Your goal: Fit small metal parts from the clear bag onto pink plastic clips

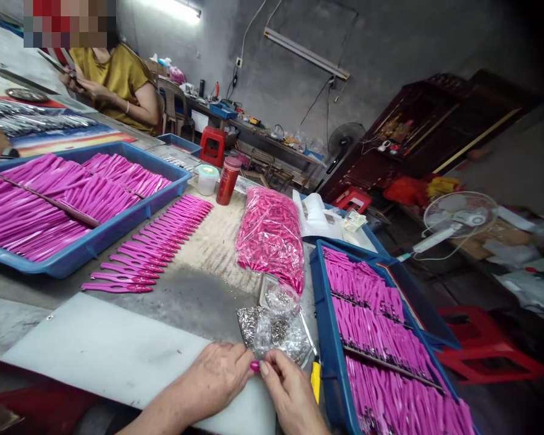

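My left hand [217, 376] is closed, its fingers together at one end of a small glossy pink piece [254, 366]. The thumb and forefinger of my right hand [288, 386] pinch the other end. Most of the piece is hidden by the fingers. Both hands are over the near edge of a white board [113, 344]. Just beyond them lie clear plastic bags of small metal parts [278, 331]. A yellow-handled tool [316, 377] rests beside my right hand.
Blue trays of pink handles stand at left [68, 269] and right [333, 338]. Between them are a row of pink two-legged tools [145, 257], a bag of pink pieces [272, 232], a red tumbler [228, 181] and a lidded tub [207, 180]. A co-worker [118, 84] sits far left.
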The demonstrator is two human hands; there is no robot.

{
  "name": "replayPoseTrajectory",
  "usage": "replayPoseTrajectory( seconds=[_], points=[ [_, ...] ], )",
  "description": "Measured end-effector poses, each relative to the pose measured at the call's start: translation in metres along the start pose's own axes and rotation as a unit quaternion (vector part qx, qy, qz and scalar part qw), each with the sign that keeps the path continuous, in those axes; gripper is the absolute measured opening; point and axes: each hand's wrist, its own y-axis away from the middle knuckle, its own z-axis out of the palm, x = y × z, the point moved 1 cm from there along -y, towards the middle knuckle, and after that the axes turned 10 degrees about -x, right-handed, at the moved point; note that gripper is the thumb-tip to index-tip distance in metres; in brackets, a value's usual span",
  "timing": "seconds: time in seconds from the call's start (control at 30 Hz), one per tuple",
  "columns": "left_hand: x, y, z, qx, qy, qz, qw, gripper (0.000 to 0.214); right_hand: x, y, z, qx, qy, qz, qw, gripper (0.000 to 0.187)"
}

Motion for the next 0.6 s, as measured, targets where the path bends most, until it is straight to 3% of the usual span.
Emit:
replayPoseTrajectory(
  seconds=[0.47, 0.6],
  points=[
    [-0.002, 0.002, -0.002, 0.011, -0.005, 0.014, 1.0, 0.008, 0.015, -0.012, 0.02, 0.031, -0.113, 0.007, 0.993, 0.032],
    [-0.001, 0.0, 0.003, 0.044, -0.015, 0.016, 0.999, 0.005, 0.027, -0.011, 0.027, 0.07, -0.065, -0.027, 0.995, 0.036]
  ],
)
